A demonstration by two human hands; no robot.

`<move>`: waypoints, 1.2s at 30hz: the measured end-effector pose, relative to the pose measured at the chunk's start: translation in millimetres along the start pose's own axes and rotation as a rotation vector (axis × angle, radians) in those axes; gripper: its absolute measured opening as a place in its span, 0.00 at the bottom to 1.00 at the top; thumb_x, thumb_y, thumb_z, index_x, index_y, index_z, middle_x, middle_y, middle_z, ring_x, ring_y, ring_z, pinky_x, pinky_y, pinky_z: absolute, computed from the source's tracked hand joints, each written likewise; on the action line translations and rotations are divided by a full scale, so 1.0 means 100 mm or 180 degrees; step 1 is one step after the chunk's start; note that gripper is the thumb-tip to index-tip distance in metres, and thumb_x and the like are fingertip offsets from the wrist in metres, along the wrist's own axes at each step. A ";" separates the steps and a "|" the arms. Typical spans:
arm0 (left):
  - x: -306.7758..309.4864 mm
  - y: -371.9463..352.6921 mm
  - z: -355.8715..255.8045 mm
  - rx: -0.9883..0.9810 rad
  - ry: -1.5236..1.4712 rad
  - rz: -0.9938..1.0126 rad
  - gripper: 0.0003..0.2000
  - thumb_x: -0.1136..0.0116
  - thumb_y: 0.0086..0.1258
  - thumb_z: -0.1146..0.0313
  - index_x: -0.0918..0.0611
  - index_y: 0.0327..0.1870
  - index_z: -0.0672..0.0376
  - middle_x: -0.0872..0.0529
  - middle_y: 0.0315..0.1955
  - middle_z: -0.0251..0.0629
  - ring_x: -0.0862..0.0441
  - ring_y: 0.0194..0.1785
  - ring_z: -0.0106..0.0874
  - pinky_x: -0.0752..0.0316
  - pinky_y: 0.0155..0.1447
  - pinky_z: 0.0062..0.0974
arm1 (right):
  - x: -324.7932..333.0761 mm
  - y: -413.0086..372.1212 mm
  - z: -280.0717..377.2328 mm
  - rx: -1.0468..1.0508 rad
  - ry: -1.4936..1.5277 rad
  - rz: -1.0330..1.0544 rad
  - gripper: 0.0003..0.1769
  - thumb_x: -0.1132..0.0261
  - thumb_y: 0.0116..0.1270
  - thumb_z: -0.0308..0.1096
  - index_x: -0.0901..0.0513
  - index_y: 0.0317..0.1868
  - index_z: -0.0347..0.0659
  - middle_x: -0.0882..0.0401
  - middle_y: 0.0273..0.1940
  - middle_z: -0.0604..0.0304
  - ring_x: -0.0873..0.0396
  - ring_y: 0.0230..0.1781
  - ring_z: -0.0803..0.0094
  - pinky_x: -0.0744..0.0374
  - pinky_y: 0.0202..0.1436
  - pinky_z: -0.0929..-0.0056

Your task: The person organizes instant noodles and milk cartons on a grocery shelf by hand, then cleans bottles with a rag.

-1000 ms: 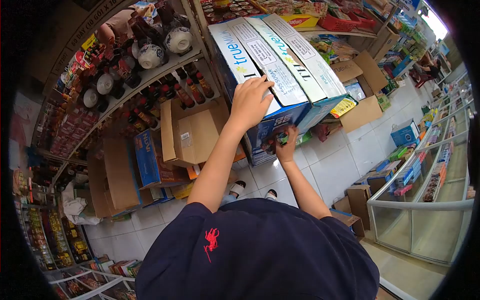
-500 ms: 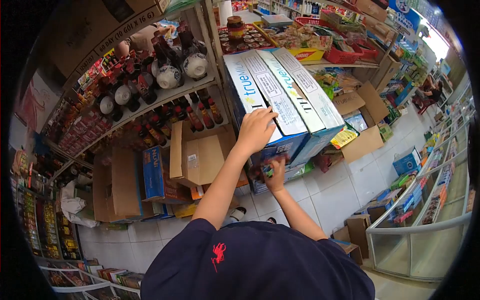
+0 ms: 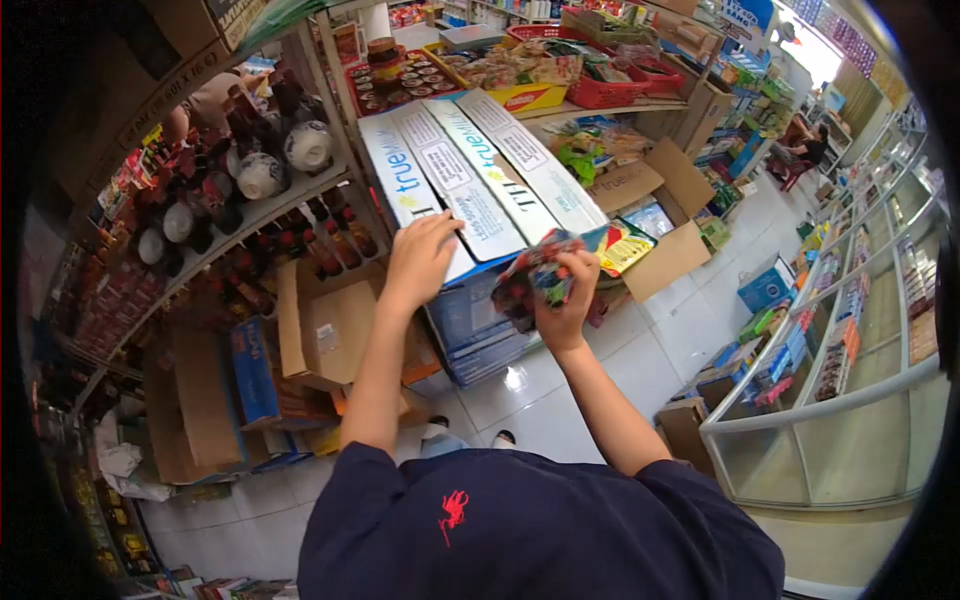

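Observation:
Large TH true MILK cartons [image 3: 440, 165] stand side by side, their white printed tops facing up and blue sides toward me. My left hand [image 3: 424, 260] lies on the near left part of the tops, fingers stretched out and holding nothing. In my right hand [image 3: 568, 312] is a crumpled, dark red patterned cloth [image 3: 522, 288], bunched up at the near right corner of the cartons. The cloth covers part of that corner and the blue front.
Left, a shelf [image 3: 335, 180] carries dark bottles and white-and-blue round jars. Below it are opened cardboard boxes [image 3: 340, 330]. An open box [image 3: 675, 255] sits right of the cartons. Red baskets [image 3: 610, 92] hold packets behind. A glass display case [image 3: 800, 440] stands right; a person [image 3: 812, 150] sits far off.
My right hand has come up from the cartons' lower front with the cloth to their near right corner. My left hand stays on the tops. The view has shifted right.

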State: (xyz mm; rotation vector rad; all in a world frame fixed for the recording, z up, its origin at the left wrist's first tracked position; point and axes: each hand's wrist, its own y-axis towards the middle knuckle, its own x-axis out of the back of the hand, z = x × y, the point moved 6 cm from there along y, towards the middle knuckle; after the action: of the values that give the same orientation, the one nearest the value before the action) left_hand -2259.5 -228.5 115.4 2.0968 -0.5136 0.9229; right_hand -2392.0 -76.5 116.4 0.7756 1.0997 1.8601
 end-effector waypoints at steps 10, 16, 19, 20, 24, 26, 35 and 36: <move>-0.69 0.08 -0.88 -0.0612 0.0793 0.0236 0.16 0.52 0.63 0.62 0.27 0.52 0.52 0.29 0.56 0.37 0.36 0.60 0.37 0.42 0.59 0.47 | -0.17 -1.13 -1.14 -0.1120 -0.0237 0.1062 0.31 0.37 0.41 0.23 0.37 0.50 0.38 0.42 0.55 0.37 0.42 0.55 0.38 0.36 0.56 0.58; -0.65 0.09 -0.93 -0.0736 0.1136 0.0063 0.17 0.51 0.63 0.57 0.26 0.52 0.49 0.28 0.55 0.34 0.36 0.60 0.36 0.41 0.59 0.47 | -0.04 -0.88 -1.13 -0.1204 -0.0379 0.0936 0.25 0.39 0.42 0.21 0.32 0.45 0.36 0.32 0.45 0.43 0.32 0.46 0.45 0.30 0.47 0.63; -0.65 0.11 -0.94 -0.0590 0.1019 0.0070 0.18 0.50 0.62 0.57 0.26 0.52 0.49 0.28 0.54 0.34 0.35 0.60 0.35 0.41 0.59 0.46 | 0.21 -0.21 -0.86 -0.0619 -0.0735 -0.0031 0.21 0.35 0.45 0.22 0.28 0.43 0.36 0.26 0.39 0.50 0.26 0.41 0.56 0.28 0.44 0.68; -0.65 0.12 -0.94 -0.0524 0.0947 0.0068 0.17 0.50 0.61 0.57 0.25 0.51 0.50 0.28 0.54 0.35 0.35 0.60 0.35 0.42 0.59 0.46 | 0.24 -0.10 -0.89 -0.0834 -0.0611 0.0015 0.21 0.35 0.45 0.23 0.28 0.43 0.36 0.26 0.39 0.51 0.26 0.41 0.58 0.28 0.44 0.68; -0.65 0.13 -0.92 -0.0437 0.0760 -0.0029 0.17 0.50 0.61 0.56 0.24 0.49 0.51 0.27 0.53 0.36 0.35 0.60 0.36 0.43 0.60 0.46 | 0.21 -0.28 -1.06 -0.0791 -0.0583 0.0276 0.19 0.36 0.47 0.23 0.28 0.42 0.36 0.27 0.38 0.52 0.26 0.39 0.58 0.28 0.43 0.70; -0.67 0.14 -0.94 -0.0333 0.0755 -0.0050 0.17 0.50 0.61 0.55 0.23 0.49 0.52 0.27 0.53 0.37 0.35 0.60 0.37 0.44 0.60 0.47 | 0.14 -0.66 -1.25 -0.1154 -0.0619 0.0708 0.18 0.37 0.46 0.22 0.29 0.41 0.36 0.28 0.35 0.52 0.27 0.37 0.55 0.29 0.42 0.70; -0.92 0.47 -1.12 -0.0193 0.0783 0.0233 0.25 0.52 0.62 0.51 0.30 0.56 0.56 0.25 0.47 0.48 0.31 0.55 0.45 0.51 0.62 0.53 | 0.57 -0.10 -2.00 -0.1929 0.0569 0.2794 0.26 0.35 0.35 0.22 0.22 0.42 0.38 0.23 0.40 0.56 0.26 0.43 0.65 0.30 0.50 0.72; -0.91 0.57 -1.14 -0.0155 0.0815 0.0166 0.25 0.52 0.62 0.51 0.30 0.56 0.56 0.25 0.47 0.48 0.31 0.55 0.45 0.51 0.62 0.53 | 0.66 0.11 -2.13 -0.2094 0.0548 0.2545 0.26 0.34 0.35 0.22 0.22 0.42 0.38 0.23 0.39 0.57 0.26 0.43 0.66 0.31 0.51 0.72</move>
State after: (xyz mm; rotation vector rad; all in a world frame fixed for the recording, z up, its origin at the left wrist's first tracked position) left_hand -2404.4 -170.1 125.1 1.8939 -0.4532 1.1775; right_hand -2600.2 -105.8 41.4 0.7065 0.1802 2.7785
